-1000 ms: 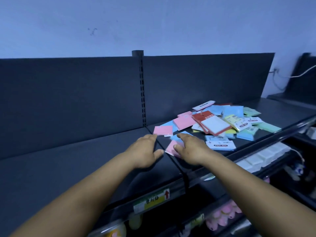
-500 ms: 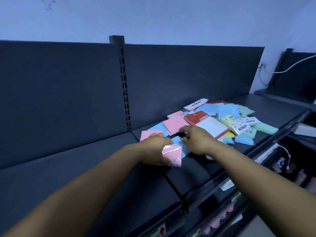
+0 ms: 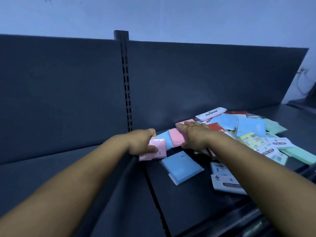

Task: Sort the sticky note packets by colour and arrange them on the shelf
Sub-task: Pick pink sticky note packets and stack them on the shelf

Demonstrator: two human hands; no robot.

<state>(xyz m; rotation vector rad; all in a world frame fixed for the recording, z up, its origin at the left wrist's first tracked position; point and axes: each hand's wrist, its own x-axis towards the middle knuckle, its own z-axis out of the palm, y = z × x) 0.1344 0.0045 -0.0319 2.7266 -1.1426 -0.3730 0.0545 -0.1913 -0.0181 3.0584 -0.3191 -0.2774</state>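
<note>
Dark grey shelf [image 3: 179, 202] with a matching back panel [image 3: 196, 79] and a slotted upright post [image 3: 126, 93] stands against a pale wall [image 3: 153, 12]. Left hand [image 3: 142, 142] grips a pink packet [image 3: 156, 151], fingers curled over its top edge and thumb across its face. Right hand [image 3: 195, 135] lies just right of the left hand, fingers extended flat on a second pink packet [image 3: 176, 137], holding nothing. Between the two hands a light blue packet [image 3: 164, 138] shows partly. Just below the right hand lies a blue packet [image 3: 182, 166] on the shelf. To the right of the right hand spreads the unsorted pile [image 3: 253, 134] of blue, green, yellow, red and white-labelled packets, overlapping one another
</note>
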